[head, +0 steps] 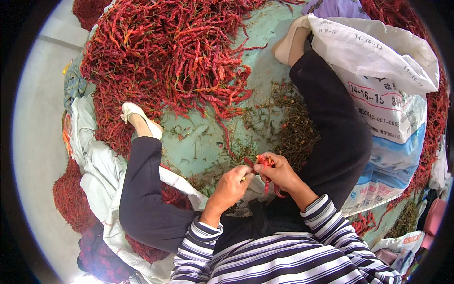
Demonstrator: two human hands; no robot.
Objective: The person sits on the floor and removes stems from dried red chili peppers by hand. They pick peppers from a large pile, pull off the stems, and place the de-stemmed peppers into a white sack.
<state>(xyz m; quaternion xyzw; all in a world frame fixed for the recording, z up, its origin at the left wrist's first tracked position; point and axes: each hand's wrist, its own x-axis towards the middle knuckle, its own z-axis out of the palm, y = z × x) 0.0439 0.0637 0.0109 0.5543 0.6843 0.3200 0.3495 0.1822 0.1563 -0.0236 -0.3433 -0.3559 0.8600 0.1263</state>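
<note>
Over my lap, my right hand (280, 170) holds a small bunch of red dried chili peppers (266, 164), some of them hanging below the fingers. My left hand (232, 184) meets it at the bunch, its thumb and fingers pinched together at a stem with a pale green end (243, 178). Exactly how the left fingertips grip is partly hidden. A large heap of long red chili peppers (177, 53) spreads on the pale green ground sheet (191, 149) in front of me. Beside my right leg lies a pile of brown-green stems (296, 131).
A white woven sack (386, 117) with printing stands against my right leg. Another white sack (103, 174) lies at my left, with chilies near its opening. More chili heaps (69, 195) lie on the left and along the right edge. Purple cloth (335, 7) is at the top.
</note>
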